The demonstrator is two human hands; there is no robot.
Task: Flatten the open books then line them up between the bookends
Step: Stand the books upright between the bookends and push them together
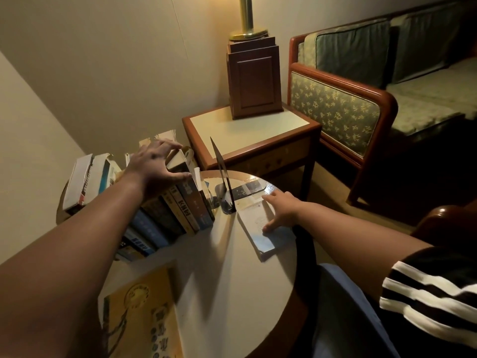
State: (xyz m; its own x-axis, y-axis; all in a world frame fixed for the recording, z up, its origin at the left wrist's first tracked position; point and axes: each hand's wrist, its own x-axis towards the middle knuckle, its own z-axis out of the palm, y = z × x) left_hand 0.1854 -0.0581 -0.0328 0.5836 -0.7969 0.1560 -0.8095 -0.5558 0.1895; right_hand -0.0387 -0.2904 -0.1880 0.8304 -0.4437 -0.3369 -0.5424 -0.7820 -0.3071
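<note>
A row of several upright books (178,210) stands on the round table (219,267), leaning left. My left hand (154,164) rests spread over the tops of the books at the row's right end, fingers gripping them. A dark metal bookend (222,177) stands just right of the row with a small gap between. A closed pale book with a blue cover corner (260,228) lies flat at the table's right edge. My right hand (280,210) lies flat on it, fingers spread. More books (85,179) lean at the far left of the row.
A yellow book (139,313) lies flat at the table's near left. Behind stands a square side table (247,130) with a wooden lamp base (254,78). A green cushioned sofa (361,107) is at the right, a dark chair arm (449,218) close by.
</note>
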